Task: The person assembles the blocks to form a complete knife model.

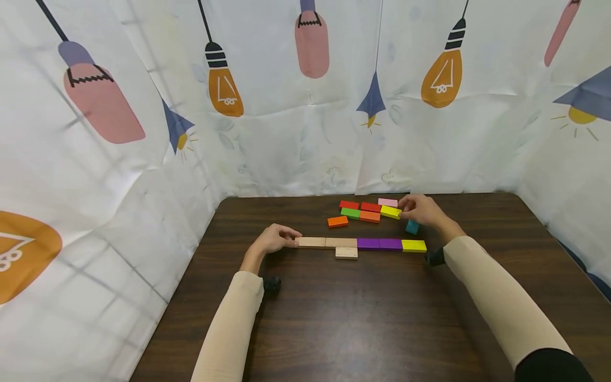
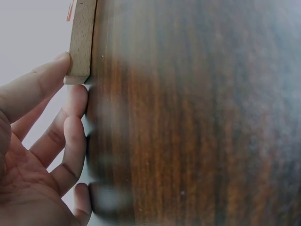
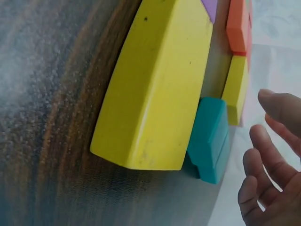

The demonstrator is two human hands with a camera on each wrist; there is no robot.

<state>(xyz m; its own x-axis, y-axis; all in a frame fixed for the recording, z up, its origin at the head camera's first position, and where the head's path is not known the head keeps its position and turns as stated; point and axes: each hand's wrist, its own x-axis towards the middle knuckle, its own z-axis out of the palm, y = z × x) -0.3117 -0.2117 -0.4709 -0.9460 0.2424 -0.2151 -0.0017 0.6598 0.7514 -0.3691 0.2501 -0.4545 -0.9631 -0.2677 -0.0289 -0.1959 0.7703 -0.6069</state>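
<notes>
Plainly pale, grained block (image 1: 312,242), left grip (image 1: 273,240) relaxed against its end, right grip (image 1: 422,210) loosely spread

Behind the front yellow block (image 1: 413,245), the right hand (image 1: 424,211) partly covers a teal piece (image 1: 412,227) in the head view. Beyond that block's far end, the right wrist view crops a purple block (image 3: 211,8). In front of it, the table (image 1: 363,318) runs out of the head view.

High, downward head view; close wrist views; shared tabletop (image 1: 363,318)
</notes>
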